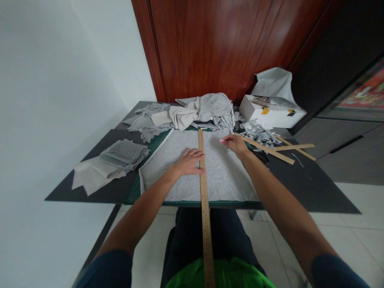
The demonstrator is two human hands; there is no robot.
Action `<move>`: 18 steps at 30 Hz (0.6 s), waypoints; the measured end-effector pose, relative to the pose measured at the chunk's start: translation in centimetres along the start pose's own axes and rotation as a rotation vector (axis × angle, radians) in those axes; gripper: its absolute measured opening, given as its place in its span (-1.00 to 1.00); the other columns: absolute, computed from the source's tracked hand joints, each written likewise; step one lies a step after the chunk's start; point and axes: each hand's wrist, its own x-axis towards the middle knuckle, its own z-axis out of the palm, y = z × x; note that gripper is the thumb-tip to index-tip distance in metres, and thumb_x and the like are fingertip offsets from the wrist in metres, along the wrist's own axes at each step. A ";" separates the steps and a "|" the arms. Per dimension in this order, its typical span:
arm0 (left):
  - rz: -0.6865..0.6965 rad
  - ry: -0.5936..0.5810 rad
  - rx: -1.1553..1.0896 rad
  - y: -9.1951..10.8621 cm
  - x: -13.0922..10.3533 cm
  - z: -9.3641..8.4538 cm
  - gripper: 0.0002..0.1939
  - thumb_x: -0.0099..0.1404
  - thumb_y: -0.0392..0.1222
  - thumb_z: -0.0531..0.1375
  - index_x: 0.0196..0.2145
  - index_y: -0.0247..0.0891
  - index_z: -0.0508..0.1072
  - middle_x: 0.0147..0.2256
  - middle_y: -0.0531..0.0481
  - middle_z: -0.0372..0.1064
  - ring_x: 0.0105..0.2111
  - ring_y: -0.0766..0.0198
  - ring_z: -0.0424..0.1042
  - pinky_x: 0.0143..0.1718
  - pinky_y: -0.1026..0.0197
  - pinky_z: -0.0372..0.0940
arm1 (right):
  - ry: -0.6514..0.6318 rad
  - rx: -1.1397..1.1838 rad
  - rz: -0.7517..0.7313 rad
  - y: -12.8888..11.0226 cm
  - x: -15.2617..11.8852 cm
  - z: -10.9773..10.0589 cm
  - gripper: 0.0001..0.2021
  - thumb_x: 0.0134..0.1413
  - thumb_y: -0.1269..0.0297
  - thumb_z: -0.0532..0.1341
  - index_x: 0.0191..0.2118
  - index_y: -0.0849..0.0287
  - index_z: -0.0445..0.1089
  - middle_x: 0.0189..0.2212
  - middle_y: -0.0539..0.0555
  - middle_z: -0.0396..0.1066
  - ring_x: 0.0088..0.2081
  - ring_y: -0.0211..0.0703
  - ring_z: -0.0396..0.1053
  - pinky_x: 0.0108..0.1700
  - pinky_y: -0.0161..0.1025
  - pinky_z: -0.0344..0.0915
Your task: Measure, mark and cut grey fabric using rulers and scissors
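Observation:
A grey cloth (177, 172) lies spread on a green cutting mat (136, 192). Down the cloth's middle runs a long wooden ruler (204, 188), its near end reaching past the table edge toward my body. My left hand (190, 162) lies flat with fingers stretched out, fingertips and thumb pressing on the ruler. To the right of the ruler, my right hand (235, 144) is closed in a pinch over the cloth. A small pink piece of tailor's chalk (221, 141) sticks out from its fingertips.
Crumpled grey fabric (213, 108) is heaped along the back. Folded cloth pieces (120, 158) lie at left. More wooden rulers (276, 154) and fabric scraps (259, 132) are at right, before a white box (273, 114). A wooden door (210, 48) stands behind the table.

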 end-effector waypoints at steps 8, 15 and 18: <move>-0.018 -0.020 0.000 0.6 0.6 -0.8 -0.17 0.29 0.29 0.32 0.40 -0.09 0.34 0.46 -0.16 0.18 0.50 -0.23 0.00 0.49 -0.38 -0.22 | -0.190 -0.223 0.077 -3.4 -2.3 6.1 -0.77 0.13 0.27 0.35 -0.09 0.18 0.58 -0.42 0.04 0.60 -0.43 -0.18 0.48 -0.35 -0.32 0.36; -0.061 -0.038 -0.010 1.0 0.4 -1.2 -0.18 0.27 0.30 0.35 0.37 -0.09 0.38 0.49 -0.19 0.10 0.53 -0.23 -0.09 0.49 -0.35 -0.23 | -0.232 -0.400 -0.014 -4.0 -3.0 7.0 -0.89 0.14 0.35 0.33 -0.27 0.18 0.65 -0.31 0.05 0.65 -0.16 -0.08 0.58 -0.11 -0.33 0.37; -0.061 -0.054 -0.013 1.1 0.3 -1.4 -0.18 0.28 0.28 0.36 0.37 -0.12 0.36 0.49 -0.21 0.09 0.52 -0.21 -0.05 0.49 -0.35 -0.23 | -0.226 -0.456 -0.050 -4.3 -3.4 7.0 -0.88 0.16 0.36 0.33 -0.27 0.19 0.66 -0.25 0.11 0.67 -0.13 -0.04 0.59 -0.09 -0.32 0.37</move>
